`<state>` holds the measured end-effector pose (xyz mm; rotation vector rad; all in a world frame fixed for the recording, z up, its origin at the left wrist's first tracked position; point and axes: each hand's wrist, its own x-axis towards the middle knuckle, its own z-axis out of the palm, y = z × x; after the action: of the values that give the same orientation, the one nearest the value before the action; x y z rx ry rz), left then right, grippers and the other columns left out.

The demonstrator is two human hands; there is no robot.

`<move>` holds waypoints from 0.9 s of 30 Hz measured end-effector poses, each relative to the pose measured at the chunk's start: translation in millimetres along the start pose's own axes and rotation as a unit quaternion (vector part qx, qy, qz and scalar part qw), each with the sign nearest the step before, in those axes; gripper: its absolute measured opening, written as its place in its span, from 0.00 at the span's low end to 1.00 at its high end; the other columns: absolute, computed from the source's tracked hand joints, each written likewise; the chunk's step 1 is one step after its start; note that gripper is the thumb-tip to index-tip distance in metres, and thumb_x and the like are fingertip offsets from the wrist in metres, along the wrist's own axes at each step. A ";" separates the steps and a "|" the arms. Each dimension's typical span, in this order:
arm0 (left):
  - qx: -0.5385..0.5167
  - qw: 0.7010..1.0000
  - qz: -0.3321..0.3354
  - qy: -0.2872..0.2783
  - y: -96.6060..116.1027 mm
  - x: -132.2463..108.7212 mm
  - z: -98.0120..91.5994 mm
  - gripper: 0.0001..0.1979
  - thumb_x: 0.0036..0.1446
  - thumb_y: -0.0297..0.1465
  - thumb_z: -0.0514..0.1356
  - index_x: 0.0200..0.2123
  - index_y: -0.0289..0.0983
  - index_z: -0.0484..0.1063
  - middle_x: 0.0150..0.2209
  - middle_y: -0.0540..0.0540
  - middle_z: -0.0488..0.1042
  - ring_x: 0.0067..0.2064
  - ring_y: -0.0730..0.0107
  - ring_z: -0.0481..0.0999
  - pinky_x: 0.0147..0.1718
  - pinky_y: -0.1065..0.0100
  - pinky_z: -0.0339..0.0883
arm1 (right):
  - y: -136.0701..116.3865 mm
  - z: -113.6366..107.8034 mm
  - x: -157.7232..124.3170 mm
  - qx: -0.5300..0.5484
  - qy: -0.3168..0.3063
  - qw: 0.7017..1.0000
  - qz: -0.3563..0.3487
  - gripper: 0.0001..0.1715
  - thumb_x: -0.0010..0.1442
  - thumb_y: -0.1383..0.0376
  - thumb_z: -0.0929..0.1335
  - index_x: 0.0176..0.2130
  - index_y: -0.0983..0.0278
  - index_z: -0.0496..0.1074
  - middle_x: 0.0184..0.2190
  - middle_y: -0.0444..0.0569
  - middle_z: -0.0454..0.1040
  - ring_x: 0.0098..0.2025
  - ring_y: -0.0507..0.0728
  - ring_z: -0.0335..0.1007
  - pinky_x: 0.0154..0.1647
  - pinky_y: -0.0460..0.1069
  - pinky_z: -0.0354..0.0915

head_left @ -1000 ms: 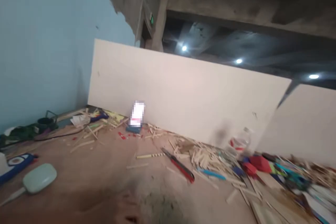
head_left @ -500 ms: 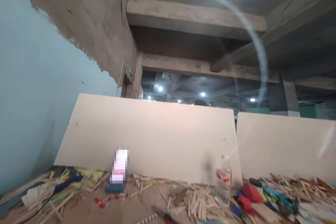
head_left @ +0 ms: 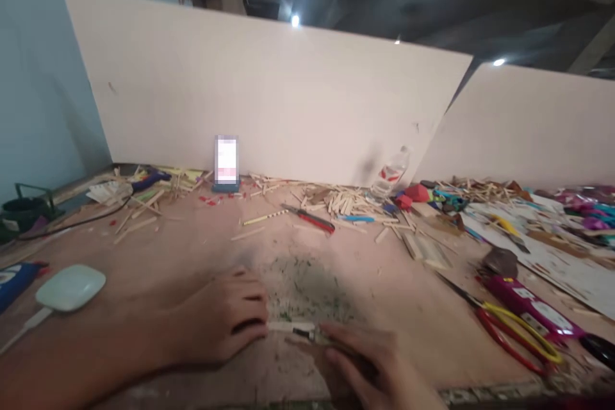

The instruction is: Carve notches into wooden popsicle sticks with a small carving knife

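Currently, in the head view, the left hand (head_left: 235, 317) has its grip curled closed on one end of a pale stick (head_left: 291, 326), which lies low over the middle of the counter's (head_left: 408, 307) front edge. The right hand (head_left: 372, 355) has its grip folded around a small knife (head_left: 312, 335), blade toward the stick; whether they touch I cannot tell. Green crumbs (head_left: 312, 278) lie just behind. Scissors (head_left: 479, 306) and a magenta bottle (head_left: 533, 309) lie near the front right corner; a phone (head_left: 227, 161) stands upright by the back edge.
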<state>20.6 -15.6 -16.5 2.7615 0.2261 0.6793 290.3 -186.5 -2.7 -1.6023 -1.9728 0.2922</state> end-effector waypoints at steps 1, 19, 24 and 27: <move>-0.009 1.000 0.000 -0.002 1.3 -0.5 -3.7 0.09 0.74 0.29 0.58 0.40 0.39 0.77 0.40 0.48 0.79 0.42 0.65 0.76 0.49 0.61 0.61 | -0.4 0.2 2.0 0.004 -0.006 1.000 0.000 0.18 0.74 0.62 0.67 0.55 0.60 0.84 0.48 0.54 0.87 0.49 0.62 0.86 0.50 0.52 0.80; -0.049 0.995 0.081 -0.008 -13.2 0.4 -8.3 0.13 0.75 0.23 0.55 0.43 0.37 0.80 0.42 0.45 0.80 0.44 0.63 0.77 0.48 0.61 0.65 | -0.9 10.4 11.5 0.027 -0.087 0.996 -0.018 0.26 0.70 0.48 0.74 0.58 0.61 0.84 0.33 0.53 0.85 0.34 0.59 0.82 0.33 0.49 0.74; -0.046 0.994 0.095 -0.012 -16.1 1.6 -6.6 0.14 0.71 0.19 0.55 0.43 0.38 0.80 0.41 0.46 0.80 0.42 0.64 0.77 0.45 0.61 0.66 | 2.0 10.7 14.2 0.013 -0.064 0.997 -0.043 0.24 0.71 0.51 0.73 0.58 0.61 0.83 0.34 0.53 0.84 0.33 0.58 0.81 0.31 0.49 0.73; -0.041 0.994 0.101 -0.006 -17.2 2.3 -4.8 0.15 0.71 0.18 0.55 0.43 0.37 0.81 0.41 0.46 0.80 0.42 0.64 0.76 0.45 0.61 0.65 | 1.2 4.9 19.5 0.000 -0.060 0.997 -0.058 0.18 0.75 0.59 0.71 0.58 0.62 0.83 0.35 0.51 0.84 0.32 0.55 0.79 0.29 0.48 0.69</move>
<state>19.0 2.4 -16.8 2.7323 -0.0844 0.7033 286.3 -166.8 -1.6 -1.4955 -2.1477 0.3501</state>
